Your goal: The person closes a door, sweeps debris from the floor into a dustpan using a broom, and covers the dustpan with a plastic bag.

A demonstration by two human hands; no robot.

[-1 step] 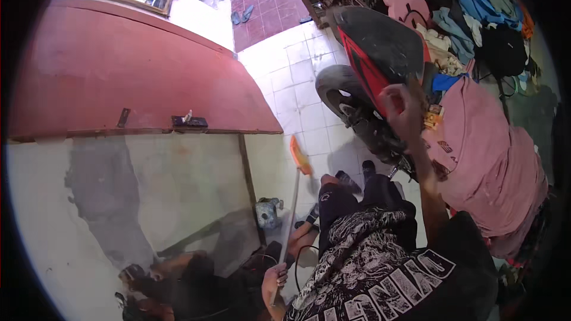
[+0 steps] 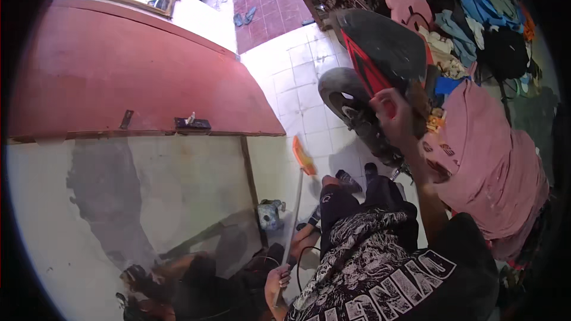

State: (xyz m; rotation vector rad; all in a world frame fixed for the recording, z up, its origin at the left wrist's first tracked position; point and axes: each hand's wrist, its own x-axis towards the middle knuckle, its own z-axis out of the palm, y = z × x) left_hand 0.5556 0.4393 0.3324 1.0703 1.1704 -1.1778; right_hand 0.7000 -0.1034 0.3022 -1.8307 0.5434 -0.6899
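My left hand [image 2: 277,279] is wrapped round the pale handle [image 2: 293,220] of a broom, low in the view. Its orange broom head [image 2: 303,156] rests on the white floor tiles, ahead of my feet. Out in front, my right hand [image 2: 392,116] is raised over the rear of a black and red motorcycle [image 2: 380,47]. Thumb and fingers curl into a ring, with red showing through it. Whether they hold anything small, or touch the motorcycle, I cannot make out. A blurred brown patch lies just right of that hand.
A reddish panel [image 2: 143,71] with a dark edge fills the left side. Beside the broom sits a grey-blue container [image 2: 269,214]. Pink cloth [image 2: 488,160] and heaped clothes [image 2: 458,35] line the right. Sandals [image 2: 245,16] lie on red tiles beyond.
My right hand has shifted slightly down and to the left. The left hand keeps its hold on the broom, and the whole view has moved a little.
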